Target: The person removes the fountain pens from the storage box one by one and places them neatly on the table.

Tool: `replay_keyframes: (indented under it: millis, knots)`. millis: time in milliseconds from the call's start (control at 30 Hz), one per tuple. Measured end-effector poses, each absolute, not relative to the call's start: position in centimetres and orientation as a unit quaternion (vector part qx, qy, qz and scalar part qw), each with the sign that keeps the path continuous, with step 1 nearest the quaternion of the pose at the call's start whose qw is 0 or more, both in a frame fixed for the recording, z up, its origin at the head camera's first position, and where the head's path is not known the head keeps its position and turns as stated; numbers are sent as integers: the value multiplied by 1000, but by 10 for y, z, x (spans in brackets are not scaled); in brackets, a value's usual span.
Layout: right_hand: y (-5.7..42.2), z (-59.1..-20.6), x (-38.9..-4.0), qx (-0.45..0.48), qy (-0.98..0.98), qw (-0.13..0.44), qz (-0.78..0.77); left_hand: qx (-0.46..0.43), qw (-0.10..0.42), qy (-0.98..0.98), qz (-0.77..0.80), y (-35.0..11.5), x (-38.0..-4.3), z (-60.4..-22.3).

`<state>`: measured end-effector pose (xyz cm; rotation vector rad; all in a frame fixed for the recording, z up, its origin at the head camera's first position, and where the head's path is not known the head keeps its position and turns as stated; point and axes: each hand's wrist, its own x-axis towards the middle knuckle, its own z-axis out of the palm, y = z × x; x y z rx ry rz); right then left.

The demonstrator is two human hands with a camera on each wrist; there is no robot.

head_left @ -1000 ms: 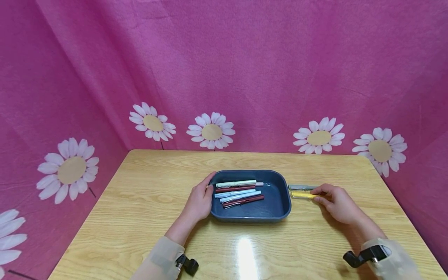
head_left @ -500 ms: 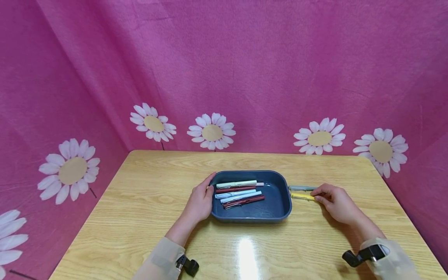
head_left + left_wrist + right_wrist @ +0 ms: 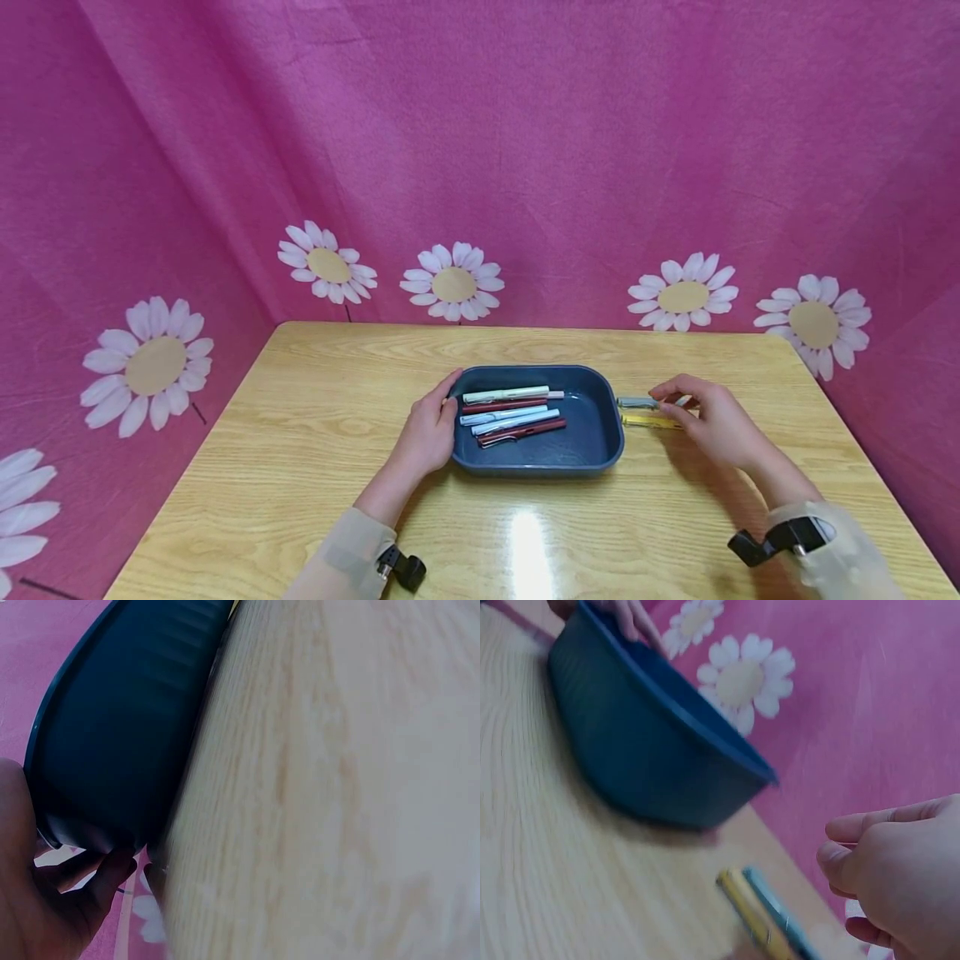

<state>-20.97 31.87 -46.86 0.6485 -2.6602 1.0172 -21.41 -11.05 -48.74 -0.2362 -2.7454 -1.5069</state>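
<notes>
A dark blue plastic box (image 3: 536, 461) stands on the table, with several capped pens (image 3: 517, 415) inside: pale green, light blue and dark red. My left hand (image 3: 426, 429) grips its left end, thumb at the rim; in the left wrist view, bent fingers lie against the box wall (image 3: 112, 727). Right of the box, a yellow pen (image 3: 647, 422) and a grey-green pen (image 3: 636, 402) lie side by side on the table. My right hand (image 3: 716, 421) hovers over their right ends, thumb and forefinger apart. The right wrist view shows this hand (image 3: 904, 870) holding nothing, above the pens.
The wooden table (image 3: 315, 500) has a pink curtain (image 3: 525, 167) with daisy prints behind and at both sides. Each sleeve carries a black wrist mount (image 3: 401, 568). A bright light reflection (image 3: 529, 554) lies on the table in front of the box.
My right hand has let go of the yellow pen's end and moved slightly up and left, over the grey-green pen. The left hand and the box have stayed put.
</notes>
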Motion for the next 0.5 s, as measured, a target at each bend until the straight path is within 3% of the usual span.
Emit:
replay_keyframes:
  millis: [200, 500]
  knots:
    - [290, -446, -211, 280, -880, 136, 359, -72, -2, -874, -481, -111, -214, -488]
    - [249, -434, -220, 298, -872, 80, 379, -76, 2, -873, -481, -110, -215, -489]
